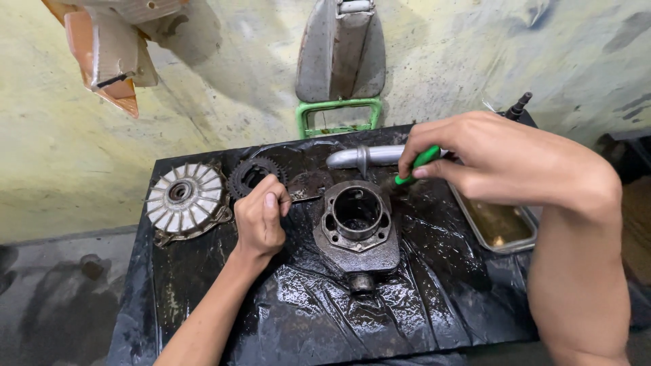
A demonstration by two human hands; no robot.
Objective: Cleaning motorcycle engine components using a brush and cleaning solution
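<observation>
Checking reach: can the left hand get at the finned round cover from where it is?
Probably yes. The left hand rests on the black sheet just right of the finned round cover, holding something thin. Nothing lies between them; the toothed gear sits behind, out of the way.

No packages, labels, signs or screens are visible anywhere on the tabletop or the wall behind.

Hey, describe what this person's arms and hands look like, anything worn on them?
Both forearms are bare, with no sleeves in view. The left hand and right hand wear no gloves, and no rings, watch or wristband show. The fingers look smudged with dark grease.
</observation>
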